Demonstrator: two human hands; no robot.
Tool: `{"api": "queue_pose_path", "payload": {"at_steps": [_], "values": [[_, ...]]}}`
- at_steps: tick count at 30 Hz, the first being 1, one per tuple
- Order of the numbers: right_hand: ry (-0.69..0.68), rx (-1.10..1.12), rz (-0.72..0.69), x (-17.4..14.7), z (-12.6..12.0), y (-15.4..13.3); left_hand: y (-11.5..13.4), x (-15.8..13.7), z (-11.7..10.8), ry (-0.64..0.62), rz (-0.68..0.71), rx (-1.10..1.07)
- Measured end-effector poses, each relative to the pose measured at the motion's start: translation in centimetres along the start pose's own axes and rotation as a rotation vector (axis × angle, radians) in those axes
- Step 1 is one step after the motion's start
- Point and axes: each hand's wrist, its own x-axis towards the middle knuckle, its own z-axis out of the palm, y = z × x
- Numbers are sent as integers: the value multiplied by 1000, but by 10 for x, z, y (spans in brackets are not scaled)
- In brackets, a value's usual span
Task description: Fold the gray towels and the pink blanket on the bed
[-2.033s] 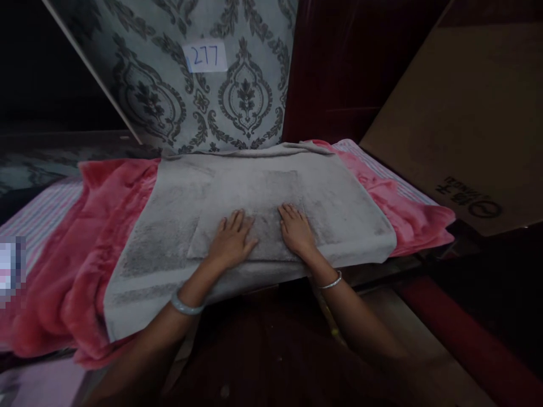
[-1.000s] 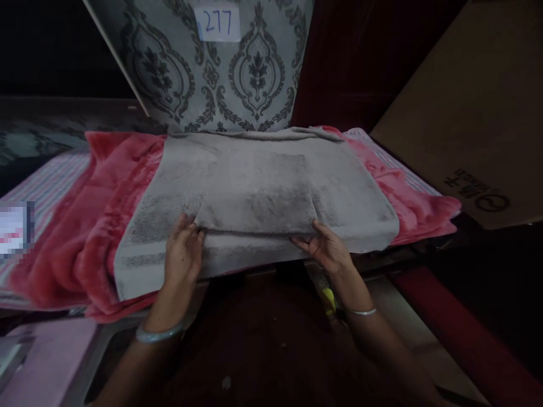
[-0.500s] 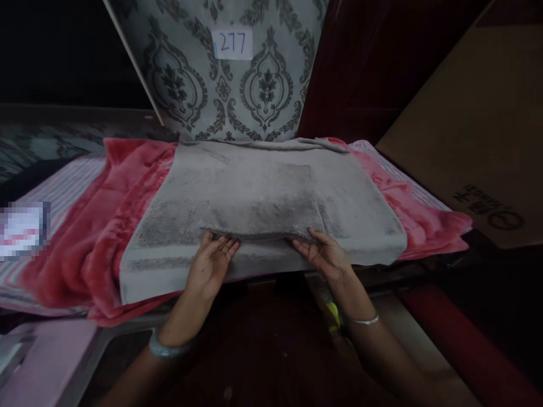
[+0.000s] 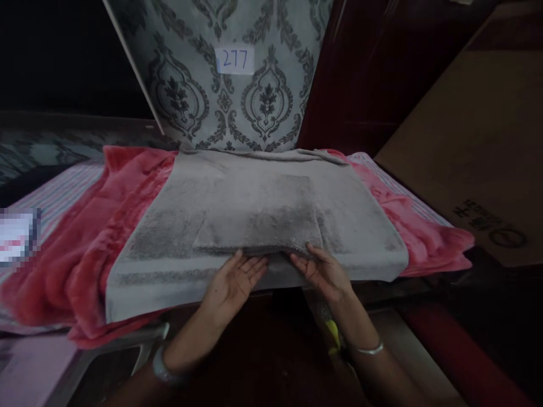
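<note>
A folded grey plush towel (image 4: pixel 271 217) lies on a larger grey cloth (image 4: pixel 148 282) spread across a bed-like surface. My left hand (image 4: pixel 231 288) is palm up at the towel's near edge, thumb tip touching the edge and fingers stretched out just below it. At the near right corner, my right hand (image 4: pixel 326 274) pinches the towel, thumb on top and fingers beneath. The near edge looks slightly lifted between the hands. The towel's underside is hidden.
Pink-red blankets (image 4: pixel 131 209) show at both sides of the grey cloth, over a striped sheet (image 4: pixel 72 181). A cardboard box (image 4: pixel 479 147) leans at the right. Behind is patterned wallpaper (image 4: pixel 229 124) with a paper marked 277 (image 4: pixel 235 59). A grey frame (image 4: pixel 144 345) stands at lower left.
My left hand has slid to the right along the towel's near edge, away from its left corner. The right hand stays at the right corner. The view has tilted up slightly.
</note>
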Motion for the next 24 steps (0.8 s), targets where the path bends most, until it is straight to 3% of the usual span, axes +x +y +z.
{"api": "queue_pose_path", "payload": {"at_steps": [6, 14, 20, 24], "values": [[29, -18, -45, -3, -2, 6, -9, 31, 26, 18, 176, -19], [-42, -109, -69, 3, -15, -2, -6, 39, 38, 127, 297, 85], [-140, -143, -75, 35, -14, -30, 40, 16, 37, 108, 406, 220], [-107, -193, -50, 56, -8, -41, 95, -11, 11, 250, 417, 402]]}}
